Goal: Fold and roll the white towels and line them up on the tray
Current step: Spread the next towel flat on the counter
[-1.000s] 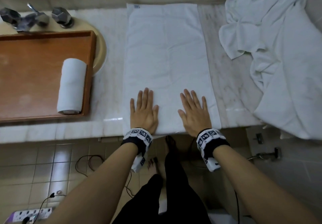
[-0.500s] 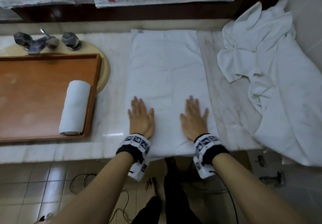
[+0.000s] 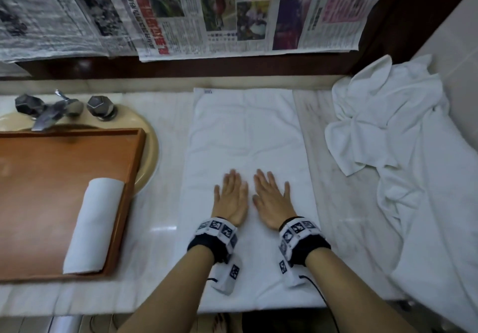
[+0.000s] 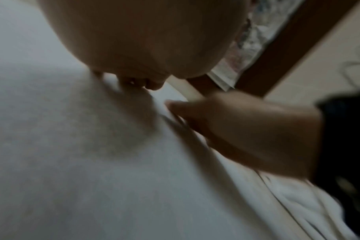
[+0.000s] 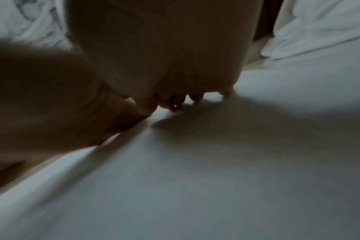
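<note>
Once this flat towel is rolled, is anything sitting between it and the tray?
Nothing visible does. Only bare marble counter lies between the flat towel under both hands and the tray; one rolled towel already lies along the tray's right edge.

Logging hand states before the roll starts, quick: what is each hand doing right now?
Left hand: open, fingers straight, palm flat on the folded towel.
Right hand: open, fingers straight, flat on the same towel, holding nothing.

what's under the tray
The tray sits over a beige sink; only the sink's rim shows, beside the tap. The basin is covered. One rolled towel lies in the tray.
</note>
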